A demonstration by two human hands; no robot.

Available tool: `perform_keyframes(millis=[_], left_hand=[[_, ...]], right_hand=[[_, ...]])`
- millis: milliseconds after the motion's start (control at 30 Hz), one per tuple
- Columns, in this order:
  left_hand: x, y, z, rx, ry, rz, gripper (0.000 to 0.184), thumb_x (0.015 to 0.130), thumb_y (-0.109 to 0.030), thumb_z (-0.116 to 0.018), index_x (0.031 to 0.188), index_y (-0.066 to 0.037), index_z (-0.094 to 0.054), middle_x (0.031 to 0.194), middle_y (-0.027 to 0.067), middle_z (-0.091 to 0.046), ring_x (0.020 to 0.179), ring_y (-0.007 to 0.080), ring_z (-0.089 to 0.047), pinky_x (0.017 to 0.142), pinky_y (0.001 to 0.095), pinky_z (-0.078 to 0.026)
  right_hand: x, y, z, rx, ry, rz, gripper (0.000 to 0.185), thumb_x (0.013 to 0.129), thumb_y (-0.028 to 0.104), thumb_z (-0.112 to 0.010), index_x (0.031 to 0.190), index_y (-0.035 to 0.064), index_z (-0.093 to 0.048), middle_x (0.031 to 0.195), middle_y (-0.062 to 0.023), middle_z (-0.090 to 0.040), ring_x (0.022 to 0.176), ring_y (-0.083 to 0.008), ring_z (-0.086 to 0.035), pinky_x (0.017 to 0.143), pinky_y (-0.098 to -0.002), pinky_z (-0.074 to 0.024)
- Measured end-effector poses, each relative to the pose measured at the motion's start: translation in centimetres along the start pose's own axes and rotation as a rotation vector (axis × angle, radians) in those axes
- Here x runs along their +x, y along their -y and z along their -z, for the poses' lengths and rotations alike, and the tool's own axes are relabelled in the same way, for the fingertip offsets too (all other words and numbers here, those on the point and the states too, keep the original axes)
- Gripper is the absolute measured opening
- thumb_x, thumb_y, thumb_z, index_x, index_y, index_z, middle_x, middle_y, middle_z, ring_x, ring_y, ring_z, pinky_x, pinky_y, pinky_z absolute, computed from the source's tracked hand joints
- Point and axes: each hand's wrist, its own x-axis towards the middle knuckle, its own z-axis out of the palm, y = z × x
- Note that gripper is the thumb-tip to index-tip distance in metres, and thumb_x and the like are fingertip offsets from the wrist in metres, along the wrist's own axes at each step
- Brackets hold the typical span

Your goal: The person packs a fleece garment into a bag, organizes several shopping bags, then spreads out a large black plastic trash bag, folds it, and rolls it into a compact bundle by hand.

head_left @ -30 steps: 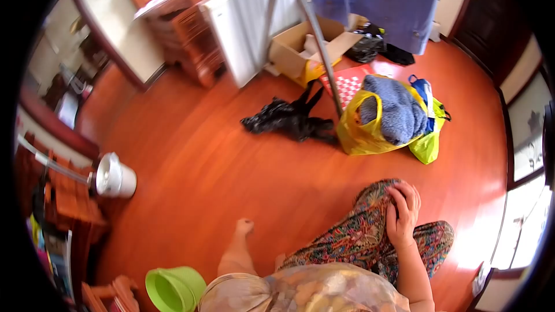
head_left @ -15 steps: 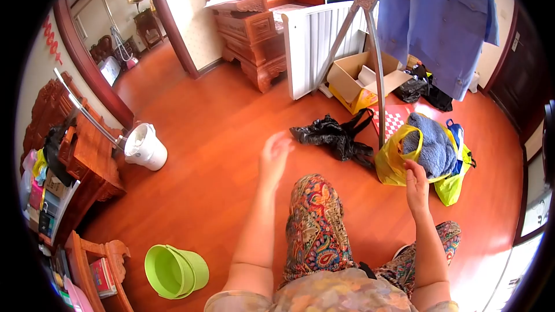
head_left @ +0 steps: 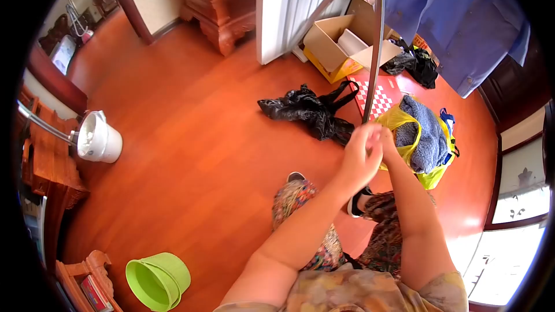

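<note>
My left hand [head_left: 362, 153] is raised with curled fingers, meeting my right hand [head_left: 387, 140] in front of the yellow plastic bag [head_left: 399, 118]. My right hand's fingers are mostly hidden and slightly blurred; whether either hand grips the bag's edge I cannot tell. A fluffy blue-grey cloth [head_left: 426, 138] bulges from the bag's mouth. Just beyond my hands, a metal stand pole [head_left: 376, 52] comes down to the floor. Left of them lies a crumpled black plastic bag [head_left: 312, 112].
An open cardboard box [head_left: 332, 34] and a red-and-white checkered sheet [head_left: 378, 101] are ahead. Blue shirts [head_left: 457, 29] hang at upper right. A white bucket [head_left: 101, 138] and a green bucket [head_left: 159, 283] stand at left. A carved wooden seat [head_left: 214, 0] is farther back.
My hands were apart, the left one open over the floor; now they have come together by the yellow bag. My view has tilted down and turned right, and my feet now show.
</note>
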Motion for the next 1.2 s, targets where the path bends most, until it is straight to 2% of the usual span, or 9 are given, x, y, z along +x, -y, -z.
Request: perform_keyframes(millis=[100,233,300,367,567,667,833,1000,1200], left_hand=[[-1.0,-1.9,1.7,0.305,0.161,-0.006,0.029,0.073,0.001,-0.048,0.102,-0.002,-0.046,0.092,0.0114,-0.047,0.077,0.0169,-0.052,0.067,0.0274,-0.042],[-0.2,-2.8,3.6,0.377,0.090,0.184,0.029,0.071,-0.001,-0.050,0.101,-0.001,-0.048,0.094,0.0119,-0.047,0.079,0.0183,-0.052,0.071,0.0289,-0.041],[0.5,-3.3,4.6,0.381,0.084,0.273,0.031,0.071,-0.001,-0.050,0.102,-0.001,-0.048,0.095,0.0114,-0.047,0.081,0.0177,-0.051,0.074,0.0285,-0.040],[0.6,-2.8,5.8,0.414,0.091,0.320,0.032,0.070,0.000,-0.051,0.102,-0.001,-0.047,0.095,0.0113,-0.047,0.082,0.0180,-0.051,0.075,0.0285,-0.040],[1.3,-1.6,8.6,0.517,0.119,0.495,0.033,0.072,-0.001,-0.049,0.105,0.001,-0.046,0.097,0.0109,-0.047,0.090,0.0185,-0.049,0.080,0.0283,-0.037],[2.6,-2.4,8.6,0.540,0.027,0.513,0.032,0.073,-0.005,-0.051,0.104,-0.001,-0.047,0.097,0.0138,-0.045,0.087,0.0251,-0.047,0.078,0.0323,-0.037],[3.2,-1.7,8.6,0.530,0.042,0.565,0.031,0.073,-0.005,-0.051,0.104,0.000,-0.047,0.096,0.0136,-0.045,0.087,0.0252,-0.047,0.077,0.0323,-0.037],[2.6,-1.2,8.1,0.428,-0.021,0.601,0.033,0.076,-0.009,-0.050,0.107,-0.001,-0.045,0.098,0.0116,-0.046,0.090,0.0242,-0.048,0.081,0.0312,-0.036],[1.1,-0.2,9.0,0.065,-0.314,0.564,0.041,0.077,-0.006,-0.049,0.115,0.000,-0.035,0.104,0.0083,-0.045,0.101,0.0173,-0.043,0.088,0.0295,-0.032]], right_hand=[[5.3,-4.7,-2.2,0.158,0.089,-0.154,0.022,0.068,0.014,-0.054,0.083,-0.0005,-0.058,0.067,-0.0084,-0.059,0.058,-0.0155,-0.058,0.057,-0.0255,-0.0456],[11.5,-7.7,-6.3,-0.001,0.194,-0.146,0.055,0.061,0.021,-0.062,0.109,0.0002,-0.046,0.087,-0.0141,-0.057,0.085,-0.0230,-0.056,0.073,-0.0287,-0.0444],[14.8,-9.7,-9.5,-0.004,0.272,-0.097,0.075,0.055,0.028,-0.069,0.117,0.0012,-0.036,0.106,-0.0177,-0.048,0.103,-0.0268,-0.046,0.086,-0.0312,-0.0373],[17.1,-9.1,-11.8,-0.163,0.345,-0.038,0.094,0.051,0.037,-0.072,0.125,0.0042,-0.024,0.127,-0.0196,-0.024,0.120,-0.0285,-0.023,0.096,-0.0326,-0.0258],[22.4,-9.3,-16.4,-0.670,0.402,-0.101,0.120,0.043,0.045,-0.075,0.130,0.0196,0.003,0.134,-0.0188,-0.001,0.124,-0.0354,0.001,0.095,-0.0530,-0.0108],[23.6,-10.6,-17.6,-0.890,0.430,-0.015,0.122,0.042,0.052,-0.072,0.130,0.0173,0.006,0.134,-0.0218,-0.003,0.124,-0.0344,0.004,0.097,-0.0505,-0.0002],[22.0,-13.0,-21.6,-0.863,0.672,-0.199,0.110,0.054,0.045,-0.069,0.131,0.0101,0.002,0.109,-0.0166,-0.046,0.108,-0.0302,-0.038,0.098,-0.0478,-0.0071],[17.9,-13.7,-22.1,-0.338,0.429,-0.340,0.081,0.060,0.023,-0.063,0.127,0.0078,-0.020,0.098,-0.0202,-0.052,0.088,-0.0312,-0.052,0.078,-0.0336,-0.0415],[15.6,-11.5,-18.0,0.810,0.271,-0.304,0.049,0.070,0.003,-0.052,0.117,0.0033,-0.037,0.097,-0.0081,-0.054,0.082,-0.0163,-0.052,0.072,-0.0279,-0.0426]])
